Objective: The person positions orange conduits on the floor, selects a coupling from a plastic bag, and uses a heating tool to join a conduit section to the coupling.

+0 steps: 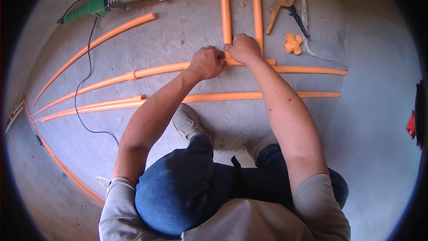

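Note:
I squat over orange plastic pipes lying on a concrete floor. My left hand (206,62) is closed around a long orange pipe (151,70) that runs left to right. My right hand (243,48) grips the joint where an upright orange pipe (225,9) meets that long pipe. The fitting itself is hidden under my fingers. A second upright pipe (256,9) lies just right of the first. Another long pipe (223,96) lies nearer my shoes.
A green-handled power tool (118,1) with a black cord (84,85) lies at the upper left. An orange pipe cutter (281,6) and a loose orange fitting (293,43) lie at the upper right. More orange pipes (96,42) curve along the left.

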### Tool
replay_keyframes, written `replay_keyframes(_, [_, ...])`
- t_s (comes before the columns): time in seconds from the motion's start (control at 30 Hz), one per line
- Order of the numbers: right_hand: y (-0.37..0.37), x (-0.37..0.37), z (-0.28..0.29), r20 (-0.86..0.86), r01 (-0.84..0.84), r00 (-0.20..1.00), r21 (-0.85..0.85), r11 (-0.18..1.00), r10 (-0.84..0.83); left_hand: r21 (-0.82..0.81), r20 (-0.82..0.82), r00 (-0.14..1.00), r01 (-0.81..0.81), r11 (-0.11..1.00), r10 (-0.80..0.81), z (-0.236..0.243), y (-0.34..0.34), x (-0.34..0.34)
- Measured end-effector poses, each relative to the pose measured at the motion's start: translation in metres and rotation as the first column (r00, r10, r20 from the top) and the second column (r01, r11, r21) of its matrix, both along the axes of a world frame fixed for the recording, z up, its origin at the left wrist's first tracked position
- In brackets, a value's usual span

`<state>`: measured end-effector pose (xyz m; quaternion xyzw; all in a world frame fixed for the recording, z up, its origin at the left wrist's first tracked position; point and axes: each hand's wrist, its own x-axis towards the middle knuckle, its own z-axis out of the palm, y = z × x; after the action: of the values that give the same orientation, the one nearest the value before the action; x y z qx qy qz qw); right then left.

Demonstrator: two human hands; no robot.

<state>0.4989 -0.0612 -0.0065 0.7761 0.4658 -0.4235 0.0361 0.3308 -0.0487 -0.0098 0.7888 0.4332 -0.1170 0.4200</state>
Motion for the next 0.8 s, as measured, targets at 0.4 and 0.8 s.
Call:
replay_keyframes(0.4, [0.006, 0.001, 0.014, -0.054, 0.025, 0.998, -0.106, 0.994, -0.031, -0.009, 0.03, 1.0, 0.002, 1.0, -0.002, -0.002, 0.001, -0.001])
replay_keyframes(0.8, [0.005, 0.058, 0.049, 0.163, 0.034, 0.983, 0.301, 0.953, -0.086, 0.014, 0.015, 0.999, 0.032, 0.999, -0.032, -0.005, -0.001, -0.007])
